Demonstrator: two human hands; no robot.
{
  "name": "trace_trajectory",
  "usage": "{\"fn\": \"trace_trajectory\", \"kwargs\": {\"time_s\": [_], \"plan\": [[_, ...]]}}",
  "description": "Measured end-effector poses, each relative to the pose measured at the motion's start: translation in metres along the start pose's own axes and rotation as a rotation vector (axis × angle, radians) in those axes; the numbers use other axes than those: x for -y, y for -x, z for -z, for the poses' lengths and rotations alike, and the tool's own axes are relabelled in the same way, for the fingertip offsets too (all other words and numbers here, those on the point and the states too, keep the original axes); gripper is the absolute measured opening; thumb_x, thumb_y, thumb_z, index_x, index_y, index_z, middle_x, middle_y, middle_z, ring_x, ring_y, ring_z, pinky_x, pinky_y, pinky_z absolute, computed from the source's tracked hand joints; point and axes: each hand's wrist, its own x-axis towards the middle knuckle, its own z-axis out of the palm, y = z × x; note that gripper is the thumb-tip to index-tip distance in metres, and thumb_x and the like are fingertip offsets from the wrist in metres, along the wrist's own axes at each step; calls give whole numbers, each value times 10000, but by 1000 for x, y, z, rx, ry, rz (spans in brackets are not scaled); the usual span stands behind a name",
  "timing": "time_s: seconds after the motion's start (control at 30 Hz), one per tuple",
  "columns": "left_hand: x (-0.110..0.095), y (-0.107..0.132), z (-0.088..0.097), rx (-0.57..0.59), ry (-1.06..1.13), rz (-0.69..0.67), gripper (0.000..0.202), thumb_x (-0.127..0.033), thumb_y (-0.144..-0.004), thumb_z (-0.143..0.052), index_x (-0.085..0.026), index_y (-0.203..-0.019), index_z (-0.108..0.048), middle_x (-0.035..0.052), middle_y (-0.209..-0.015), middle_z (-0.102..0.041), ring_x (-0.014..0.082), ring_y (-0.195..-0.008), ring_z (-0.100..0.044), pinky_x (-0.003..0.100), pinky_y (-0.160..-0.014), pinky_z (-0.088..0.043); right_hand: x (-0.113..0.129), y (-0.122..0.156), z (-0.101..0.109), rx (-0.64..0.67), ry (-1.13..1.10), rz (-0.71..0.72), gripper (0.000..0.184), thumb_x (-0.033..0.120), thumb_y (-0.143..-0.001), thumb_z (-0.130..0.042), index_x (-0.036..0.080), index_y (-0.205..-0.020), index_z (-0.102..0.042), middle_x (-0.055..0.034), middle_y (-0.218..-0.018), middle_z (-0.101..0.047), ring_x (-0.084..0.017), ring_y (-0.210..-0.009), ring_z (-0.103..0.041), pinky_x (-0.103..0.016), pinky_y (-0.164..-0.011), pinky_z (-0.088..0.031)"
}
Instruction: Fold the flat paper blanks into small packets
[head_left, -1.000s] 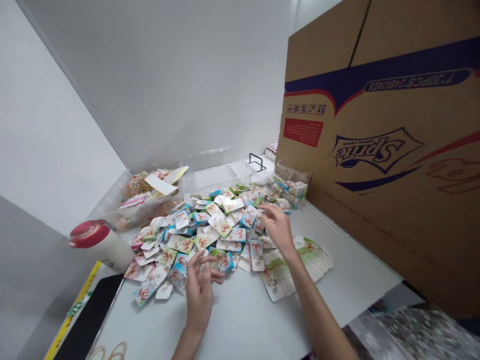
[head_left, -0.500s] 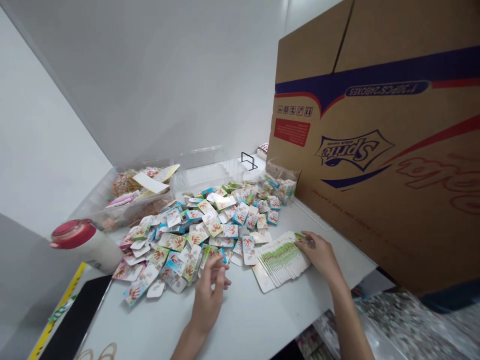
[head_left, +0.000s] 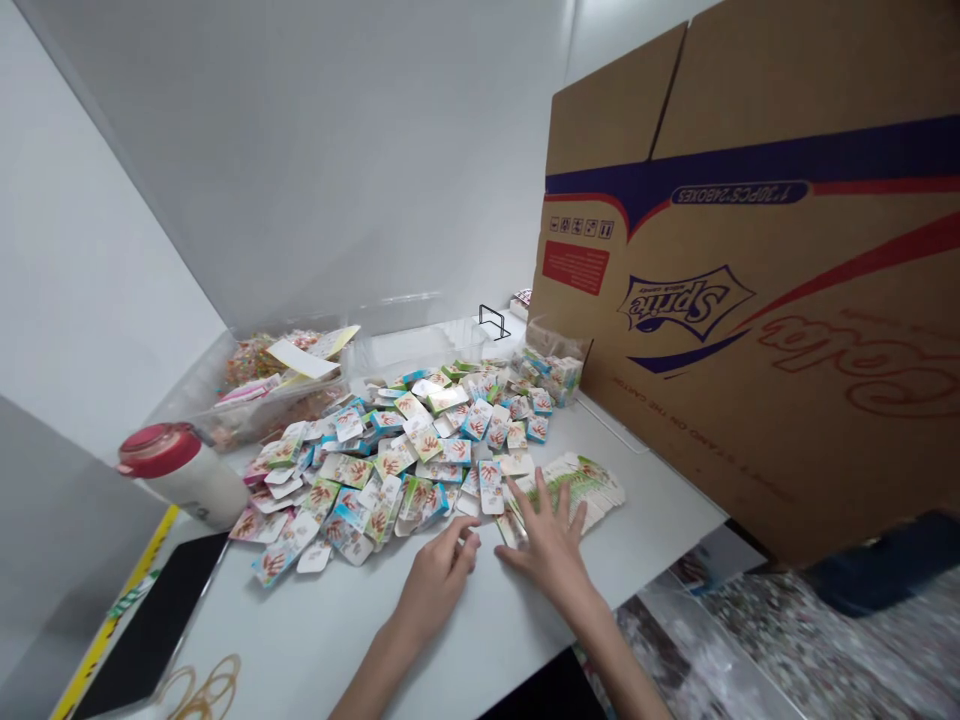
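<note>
A heap of small flattened cartons [head_left: 405, 450], white with blue, green and red print, covers the middle of the white table [head_left: 480, 640]. To its right lies a fanned stack of flat green-edged cartons [head_left: 589, 485]. My right hand [head_left: 547, 535] lies flat on the near end of that stack, fingers spread. My left hand [head_left: 439, 575] rests on the table just left of it, fingers loosely curled and pointing at the heap's near edge, with nothing visible in them.
A big Sprite cardboard box [head_left: 750, 290] stands on the right. Clear plastic tubs [head_left: 270, 385] with coloured bits sit at the back left. A red-lidded cup [head_left: 176, 475], a black tablet [head_left: 150, 635] and rubber bands [head_left: 202, 690] lie near left.
My right hand went from the heap's far side to the stack's far end, then came back to the stack's near end. My left hand slid right toward it.
</note>
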Motion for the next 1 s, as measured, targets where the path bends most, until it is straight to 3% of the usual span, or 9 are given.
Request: {"fn": "trace_trajectory", "kwargs": {"time_s": [0.13, 0.4, 0.6, 0.8, 1.0], "plan": [[-1, 0, 1, -18, 25, -13, 366, -455, -962, -358, -216, -1151, -561, 52, -903, -644, 165, -721, -619, 283, -714, -479, -3, 4, 0, 42, -28, -71, 848, 458, -748, -660, 314, -1498, -291, -116, -1579, -101, -437, -1426, 26, -665, -1060, 3], [-2, 1, 2, -21, -15, -11, 359, -461, -959, -359, -231, -1139, -569, 41, -899, -638, 161, -710, -611, 285, -719, -466, -36, -1, 11, -69, 31, -86, 659, 342, -793, -590, 234, -1427, -446, -128, -1501, -306, -369, -1397, -216, -492, -1114, -178], [-2, 0, 3, 6, -49, 7, 378, -469, -961, -347, -220, -1151, -558, 43, -879, -631, 170, -733, -595, 302, -749, -433, -59, -7, 18, -102, 13, -98, 533, 299, -844, -553, 249, -1372, -504, -95, -1480, -350, -327, -1365, -266, -460, -1097, -234], [-4, 0, 5, 32, -80, 36, 384, -472, -962, -341, -217, -1161, -548, 46, -903, -626, 169, -758, -585, 304, -774, -418, -64, -11, 20, -141, 50, -42, 541, 310, -829, -595, 261, -1362, -517, -104, -1482, -341, -359, -1357, -250, -524, -1103, -177], [-2, -1, 3, 39, -73, 32, 379, -463, -964, -332, -217, -1166, -537, 45, -935, -622, 170, -775, -598, 302, -781, -418, -44, -27, 17, -138, 43, 140, 267, 359, -871, -562, 311, -1101, -688, -50, -1469, -381, -365, -1373, -223, -578, -1101, -87]]}}
